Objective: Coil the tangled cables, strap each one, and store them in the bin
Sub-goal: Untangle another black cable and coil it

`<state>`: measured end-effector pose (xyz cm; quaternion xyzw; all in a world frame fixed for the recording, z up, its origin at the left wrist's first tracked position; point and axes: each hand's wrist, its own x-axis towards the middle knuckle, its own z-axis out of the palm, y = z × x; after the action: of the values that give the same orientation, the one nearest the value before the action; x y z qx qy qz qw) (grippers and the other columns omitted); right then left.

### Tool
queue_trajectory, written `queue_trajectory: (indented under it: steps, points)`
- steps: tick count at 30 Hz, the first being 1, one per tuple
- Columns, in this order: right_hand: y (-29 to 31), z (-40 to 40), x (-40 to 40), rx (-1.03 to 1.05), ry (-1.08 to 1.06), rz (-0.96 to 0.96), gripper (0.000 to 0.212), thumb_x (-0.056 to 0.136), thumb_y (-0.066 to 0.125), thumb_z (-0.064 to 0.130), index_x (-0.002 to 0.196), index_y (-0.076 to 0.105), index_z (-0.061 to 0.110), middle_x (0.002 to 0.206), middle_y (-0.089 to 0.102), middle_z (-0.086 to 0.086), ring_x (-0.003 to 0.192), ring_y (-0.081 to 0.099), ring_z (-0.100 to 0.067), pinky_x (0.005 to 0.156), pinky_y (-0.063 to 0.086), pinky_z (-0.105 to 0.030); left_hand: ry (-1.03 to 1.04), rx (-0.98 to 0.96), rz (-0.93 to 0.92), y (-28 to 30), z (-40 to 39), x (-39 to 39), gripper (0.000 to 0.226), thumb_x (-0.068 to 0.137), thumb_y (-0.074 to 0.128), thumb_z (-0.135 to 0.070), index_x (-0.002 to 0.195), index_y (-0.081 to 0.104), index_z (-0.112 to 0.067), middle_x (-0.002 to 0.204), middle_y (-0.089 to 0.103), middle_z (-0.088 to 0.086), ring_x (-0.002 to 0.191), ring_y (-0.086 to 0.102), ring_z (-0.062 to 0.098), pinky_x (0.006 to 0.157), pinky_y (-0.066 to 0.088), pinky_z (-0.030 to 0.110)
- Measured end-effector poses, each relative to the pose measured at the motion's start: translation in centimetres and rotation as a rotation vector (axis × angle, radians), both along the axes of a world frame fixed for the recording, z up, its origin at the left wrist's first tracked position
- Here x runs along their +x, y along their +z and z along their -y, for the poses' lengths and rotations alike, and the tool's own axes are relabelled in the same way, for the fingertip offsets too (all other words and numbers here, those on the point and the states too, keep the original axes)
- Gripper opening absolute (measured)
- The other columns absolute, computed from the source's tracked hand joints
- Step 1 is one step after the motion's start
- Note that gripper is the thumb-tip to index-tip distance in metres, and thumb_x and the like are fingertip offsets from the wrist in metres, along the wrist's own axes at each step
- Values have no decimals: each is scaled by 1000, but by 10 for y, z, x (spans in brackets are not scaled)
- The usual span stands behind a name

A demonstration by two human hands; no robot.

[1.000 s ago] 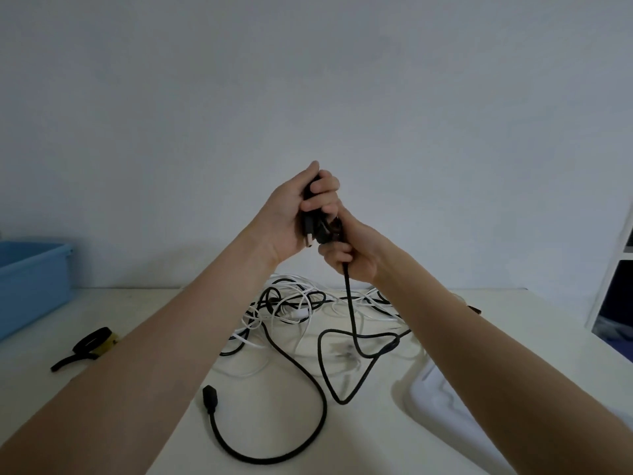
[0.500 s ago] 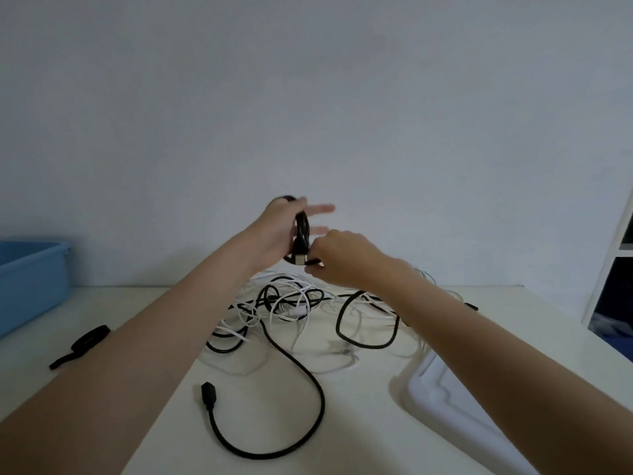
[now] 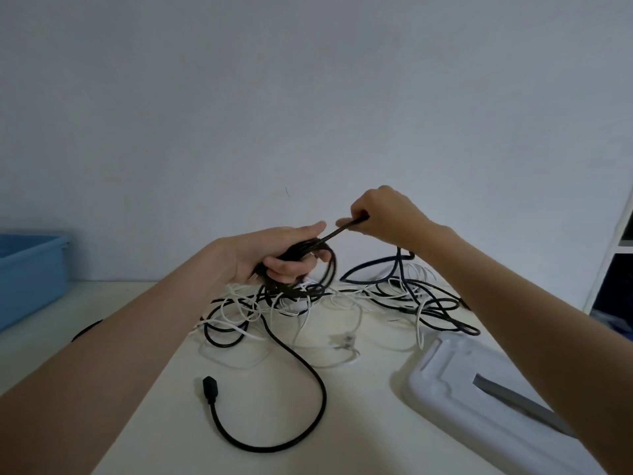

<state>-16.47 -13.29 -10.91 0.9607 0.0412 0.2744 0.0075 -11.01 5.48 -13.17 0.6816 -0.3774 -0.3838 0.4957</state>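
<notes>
The left hand (image 3: 274,258) is raised above the surface (image 3: 370,406), its grip closed around the loops of the black cable (image 3: 318,265) so they do not fall open. The right hand (image 3: 383,214), lifted a little higher, pinches the free run of this cable and draws it tight, probably to lay the next loop. The remaining black and white cables (image 3: 342,303) lie tangled on the surface under both hands. The blue bin (image 3: 30,269) stands at the far left, well apart

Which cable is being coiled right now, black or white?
The black cable: the left hand grips its coil, the right hand pinches its strand. The white cables lie loose on the table.
</notes>
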Motion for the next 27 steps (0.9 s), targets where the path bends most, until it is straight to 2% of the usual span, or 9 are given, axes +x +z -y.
queue_trajectory:
  steps: [4,8,11,14,16,19,21,25,27]
  points:
    - [-13,-4,14,245,-44,86,42,93,50,31,56,48,12,56,46,-4,62,47,-27,59,31,-30,-84,-302,-120,18,10,-22,33,87,42,-40,78,53,-10,30,34,-10,19,23,0,28,3,17]
    - [-31,-10,26,549,-44,64,35,83,45,37,57,46,13,58,50,-2,61,48,-23,55,31,-28,106,-619,-268,40,24,-31,31,101,32,-28,76,42,-13,49,56,-7,30,44,-1,30,28,7]
    - [-42,-18,24,590,-15,-70,29,90,55,23,63,55,12,59,55,-2,62,52,-20,60,38,-27,180,-856,-408,46,29,-22,36,103,32,-25,71,43,-10,86,73,13,71,71,15,60,57,19]
    - [-51,-32,24,531,19,-248,13,91,54,18,84,59,8,83,66,-13,74,54,-19,62,41,-26,284,-954,-364,45,39,-12,38,105,23,-24,73,40,-12,116,64,22,104,65,28,94,51,36]
    - [-55,-40,25,480,37,-326,5,91,51,14,90,54,11,92,69,-11,73,53,-15,58,39,-18,460,-843,-187,40,46,-2,34,105,24,-24,77,42,-13,123,62,17,110,60,25,94,47,37]
    - [-53,-47,22,433,102,-431,15,89,40,0,91,50,11,86,69,-8,58,53,-5,56,43,-17,681,-456,349,23,49,12,34,103,28,-25,96,55,-5,119,62,5,78,51,10,64,44,19]
    - [-48,-47,19,355,133,-522,22,88,37,-4,92,51,12,85,69,-7,57,55,-5,66,49,-23,661,-175,668,13,49,13,35,102,29,-26,114,46,2,109,57,2,69,45,3,63,37,23]
    - [-36,-36,12,259,138,-561,24,82,40,-7,87,55,11,79,67,-5,65,57,-12,78,51,-31,560,196,890,0,50,1,50,103,29,-25,135,21,12,121,54,24,97,58,32,61,38,24]
    - [-31,-30,7,201,124,-561,21,81,46,-5,84,60,10,78,66,-4,69,58,-14,73,49,-27,502,306,885,-6,45,0,46,103,29,-27,129,31,10,114,60,25,72,60,27,50,36,19]
